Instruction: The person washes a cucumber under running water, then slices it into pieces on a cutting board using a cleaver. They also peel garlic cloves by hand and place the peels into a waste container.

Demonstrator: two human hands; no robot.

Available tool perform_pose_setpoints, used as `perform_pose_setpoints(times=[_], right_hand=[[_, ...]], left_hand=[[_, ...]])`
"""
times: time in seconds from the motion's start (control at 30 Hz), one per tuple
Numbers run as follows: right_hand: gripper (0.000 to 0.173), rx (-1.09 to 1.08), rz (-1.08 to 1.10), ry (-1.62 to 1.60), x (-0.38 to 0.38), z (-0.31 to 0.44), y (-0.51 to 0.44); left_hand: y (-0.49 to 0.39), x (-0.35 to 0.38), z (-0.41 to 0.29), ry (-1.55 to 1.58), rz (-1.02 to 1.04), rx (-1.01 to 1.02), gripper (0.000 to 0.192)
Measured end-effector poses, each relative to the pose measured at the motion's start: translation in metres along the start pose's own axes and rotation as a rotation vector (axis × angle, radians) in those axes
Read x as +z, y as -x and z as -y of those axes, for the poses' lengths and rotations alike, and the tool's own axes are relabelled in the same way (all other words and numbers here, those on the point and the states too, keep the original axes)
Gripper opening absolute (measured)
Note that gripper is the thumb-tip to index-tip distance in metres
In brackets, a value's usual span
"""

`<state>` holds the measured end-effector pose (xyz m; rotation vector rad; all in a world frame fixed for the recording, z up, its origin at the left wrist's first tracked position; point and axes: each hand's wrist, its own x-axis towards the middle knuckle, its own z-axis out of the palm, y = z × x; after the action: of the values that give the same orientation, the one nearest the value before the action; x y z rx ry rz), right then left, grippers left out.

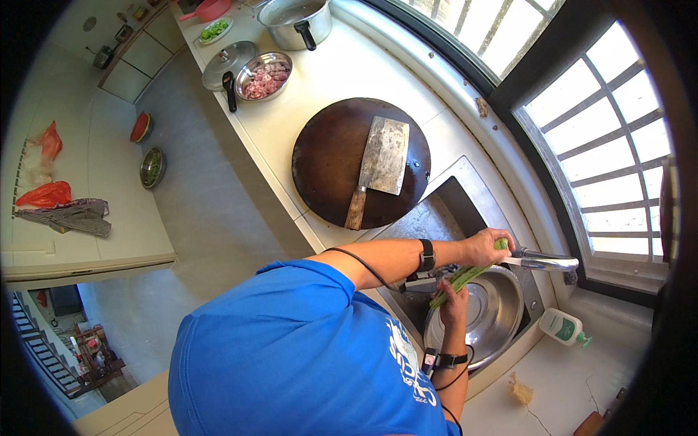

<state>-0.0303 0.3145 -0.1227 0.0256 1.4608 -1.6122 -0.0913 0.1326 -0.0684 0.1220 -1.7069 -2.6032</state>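
My left hand [488, 248] is closed around the upper end of a long green vegetable [463, 277], close to the chrome faucet [548, 261]. Lower down, my right hand [454, 301] grips the same vegetable near its other end. Both hands are above the sink, over the edge of a round stainless steel basin [493, 313]. Beside the sink, a cleaver [384, 155] with a wooden handle lies on a round dark chopping board [327, 158]. The vegetable's exact kind is unclear.
Cut meat fills a steel bowl [286, 79] beside a pot lid [240, 52]. A pot [297, 27] and a plate of chopped greens [217, 31] stand farther along the counter. A pump bottle [561, 327] lies right of the sink. Barred windows [616, 147] border the counter.
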Motion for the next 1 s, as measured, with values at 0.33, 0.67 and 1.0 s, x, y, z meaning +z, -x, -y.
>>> perform_pose_setpoints(times=[0.33,0.67,1.0], right_hand=[[0.027,-0.274,-0.328,0.073,0.030,-0.035,-0.034],[0.039,-0.269,-0.041,0.061,-0.008,0.019,-0.044],[0.035,-0.705,0.038,0.630,-0.011,0.088,-0.078]], left_hand=[[0.014,0.020,0.012,-0.638,-0.354,0.436,0.028],[0.026,-0.015,0.033,-0.389,-0.178,0.080,0.061],[0.005,-0.010,0.039,-0.183,-0.471,0.056,0.056]])
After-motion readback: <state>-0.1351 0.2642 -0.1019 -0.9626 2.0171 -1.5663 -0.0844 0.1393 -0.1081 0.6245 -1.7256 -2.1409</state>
